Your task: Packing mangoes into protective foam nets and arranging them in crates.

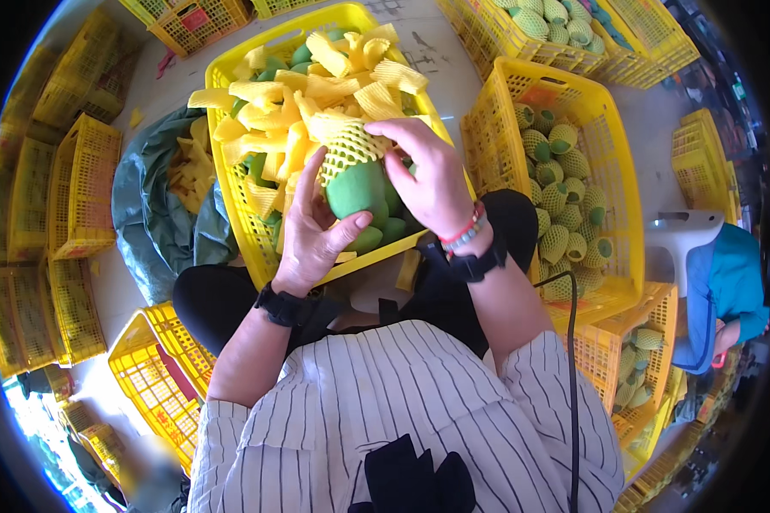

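Observation:
A green mango [354, 192] is held over the front of a yellow plastic crate [239, 221]. A pale yellow foam net sleeve [350, 144] covers its upper part, and the lower part is bare. My left hand [311, 231] holds the mango from the left, with the thumb below it and the fingers along its side. On the other side, my right hand [427, 179] has its fingers on the sleeve's right edge. Flattened foam net sleeves [260, 118] lie heaped in the crate, over more bare green mangoes [364, 240].
To the right stands a yellow crate [625, 211] of sleeved mangoes [555, 199]. A green plastic sack [144, 211] with more sleeves sits to the left. Stacked crates [80, 186] line the left side. A black cable [574, 385] hangs beside my right arm. Another person [735, 288] sits at far right.

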`<state>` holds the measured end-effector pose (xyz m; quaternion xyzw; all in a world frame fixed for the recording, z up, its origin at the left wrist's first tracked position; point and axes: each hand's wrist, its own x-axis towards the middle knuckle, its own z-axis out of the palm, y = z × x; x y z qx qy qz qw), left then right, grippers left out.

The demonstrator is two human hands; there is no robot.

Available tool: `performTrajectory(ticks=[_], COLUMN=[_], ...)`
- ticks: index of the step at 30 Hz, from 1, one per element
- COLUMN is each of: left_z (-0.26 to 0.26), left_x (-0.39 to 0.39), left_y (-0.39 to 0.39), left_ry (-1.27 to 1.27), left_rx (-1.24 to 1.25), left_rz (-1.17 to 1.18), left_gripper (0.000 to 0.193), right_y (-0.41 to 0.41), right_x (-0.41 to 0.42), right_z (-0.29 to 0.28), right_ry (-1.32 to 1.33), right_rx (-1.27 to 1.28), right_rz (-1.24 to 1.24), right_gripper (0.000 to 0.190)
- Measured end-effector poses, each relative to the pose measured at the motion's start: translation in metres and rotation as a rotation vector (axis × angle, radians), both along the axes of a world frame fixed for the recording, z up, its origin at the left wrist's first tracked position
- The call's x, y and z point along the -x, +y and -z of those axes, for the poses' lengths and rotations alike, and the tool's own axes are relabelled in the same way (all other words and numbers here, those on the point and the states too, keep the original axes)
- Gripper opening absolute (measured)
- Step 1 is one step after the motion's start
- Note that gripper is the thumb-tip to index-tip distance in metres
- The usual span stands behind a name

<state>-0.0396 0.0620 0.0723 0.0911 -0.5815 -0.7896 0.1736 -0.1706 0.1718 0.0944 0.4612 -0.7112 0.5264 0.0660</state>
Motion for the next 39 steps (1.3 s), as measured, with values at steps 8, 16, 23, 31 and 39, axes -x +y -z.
performTrajectory(ticks=[8, 16, 23, 31, 39], left_z=[0.018, -0.006, 0.022, 0.087, 0.078], left_x=[0.019, 0.107, 0.083, 0.020, 0.010], left_y=[-0.004, 0.045, -0.006, -0.032, -0.052], left_ry=[-0.019, 0.111, -0.365, -0.428, -0.346], left_rx=[0.132, 0.365, 0.784, 1.372, 1.194], left_rz=[-0.180, -0.065, 0.025, 0.334, -0.047], left_gripper=[0.089, 0.077, 0.056, 0.047, 0.023], right_y=[0.009, 0.032, 0.124, 0.093, -0.035], right_x=[-0.031, 0.027, 0.197, 0.178, 0.064], right_z=[0.001, 0.009, 0.074, 0.052, 0.118], right_ry=[-0.014, -0.748, -1.284, -0.663, 0.472], right_rx=[0.078, 0.541, 0.557, 0.045, -1.323], right_rz=[-0.090, -0.024, 0.449, 0.295, -0.411], right_gripper=[0.018, 0.076, 0.038, 0.052, 0.019])
